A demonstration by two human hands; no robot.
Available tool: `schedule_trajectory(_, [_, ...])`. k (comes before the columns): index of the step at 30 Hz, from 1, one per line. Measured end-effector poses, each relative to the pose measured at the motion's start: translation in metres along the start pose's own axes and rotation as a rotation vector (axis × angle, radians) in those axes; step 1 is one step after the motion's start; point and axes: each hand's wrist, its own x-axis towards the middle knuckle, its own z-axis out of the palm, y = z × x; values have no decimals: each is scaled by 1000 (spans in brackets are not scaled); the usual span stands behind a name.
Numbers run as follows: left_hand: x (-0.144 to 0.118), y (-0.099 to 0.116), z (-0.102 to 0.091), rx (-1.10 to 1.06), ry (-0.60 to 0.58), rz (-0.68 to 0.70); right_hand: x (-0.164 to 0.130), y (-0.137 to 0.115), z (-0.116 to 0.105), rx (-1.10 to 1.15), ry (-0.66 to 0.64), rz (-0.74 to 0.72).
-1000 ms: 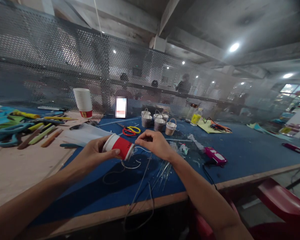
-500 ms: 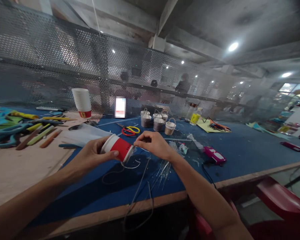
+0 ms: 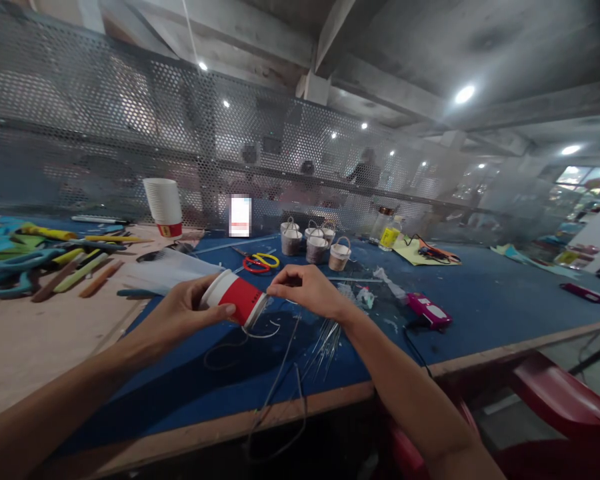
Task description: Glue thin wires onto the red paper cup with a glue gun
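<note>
My left hand (image 3: 195, 305) is wrapped round a red and white paper cup (image 3: 237, 298), which lies tilted on its side above the blue table. At the cup's right-hand end, my right hand (image 3: 305, 288) has thumb and fingers pinched together, touching or almost touching the edge. Whatever the pinch holds is too small to make out. A thin white cord (image 3: 265, 333) curls beneath the cup. Beyond my hands lie scissors with red and yellow handles (image 3: 260, 263). Several small cups with looped handles, one of them a brown cup (image 3: 339, 257), stand behind my right hand.
A stack of paper cups (image 3: 163, 205) stands back left, beside a lit phone (image 3: 240, 215). Tools and blue-handled scissors (image 3: 15, 270) crowd the left board. Loose wires (image 3: 326, 343) lie by my right forearm. A magenta corded device (image 3: 429, 311) and a yellow-labelled bottle (image 3: 390, 235) are rightward.
</note>
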Motion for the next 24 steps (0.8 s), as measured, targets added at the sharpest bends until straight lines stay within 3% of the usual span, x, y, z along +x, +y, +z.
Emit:
schedule_trajectory(8, [-2,5,0,-45,-14,-13,0,-1,0,41,2,47])
schedule_trajectory(17, [0,-9,-6,-35,-39,48,1,-3,-2,69,-13,76])
schedule_trajectory(24, [-2,-9,-6,-60,4,24,1,1,-3,79,-30,68])
